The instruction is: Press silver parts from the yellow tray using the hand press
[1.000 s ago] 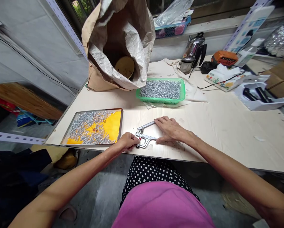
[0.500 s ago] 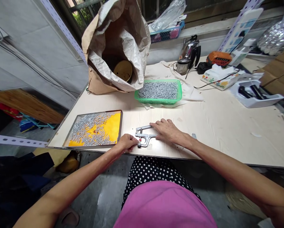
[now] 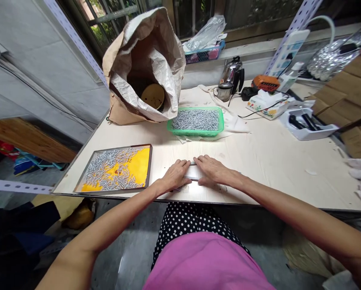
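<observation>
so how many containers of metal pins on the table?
2. A green basket at mid-table, in front of the sack, and a yellow tray at the near-left edge, beside the left hand. The sack could hide more.

One view only — a head-worn camera looking forward and down over the person's lap at a table point(image 3: 289, 169). It sits close to the near edge, facing a window point(image 3: 114, 16) beyond — wide, with bent edges.

Two hands point(image 3: 176, 177) point(image 3: 212, 171), one green basket point(image 3: 195, 131), one framed tray point(image 3: 148, 165), one sack point(image 3: 144, 68).
</observation>
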The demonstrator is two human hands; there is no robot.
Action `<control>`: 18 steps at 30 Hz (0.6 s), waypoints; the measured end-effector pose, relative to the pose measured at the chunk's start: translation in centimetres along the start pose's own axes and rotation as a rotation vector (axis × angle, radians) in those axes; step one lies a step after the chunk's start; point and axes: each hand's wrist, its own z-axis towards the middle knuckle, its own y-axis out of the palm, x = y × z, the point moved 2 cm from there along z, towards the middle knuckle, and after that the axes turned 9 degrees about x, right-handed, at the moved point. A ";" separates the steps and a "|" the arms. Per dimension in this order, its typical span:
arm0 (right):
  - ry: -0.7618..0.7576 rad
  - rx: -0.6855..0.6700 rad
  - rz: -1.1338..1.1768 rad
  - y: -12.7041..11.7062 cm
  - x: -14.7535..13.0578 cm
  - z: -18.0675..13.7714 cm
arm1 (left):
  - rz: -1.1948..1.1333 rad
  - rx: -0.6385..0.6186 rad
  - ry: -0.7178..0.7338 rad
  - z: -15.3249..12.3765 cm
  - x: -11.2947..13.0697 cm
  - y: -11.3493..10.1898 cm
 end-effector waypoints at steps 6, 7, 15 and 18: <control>0.045 -0.028 -0.047 -1.1 -0.3 -0.4 | 0.106 -0.058 0.014 1.3 1.0 -1.1; 0.062 -0.026 -0.061 -1.1 -0.3 -0.4 | 0.112 -0.066 0.011 1.5 1.1 -1.2; -0.011 -0.015 -0.097 -0.7 0.2 0.0 | 0.052 -0.033 -0.022 1.8 1.0 -0.5; -0.033 -0.045 -0.088 -0.3 -0.1 0.1 | 0.063 -0.040 -0.021 1.8 1.1 0.0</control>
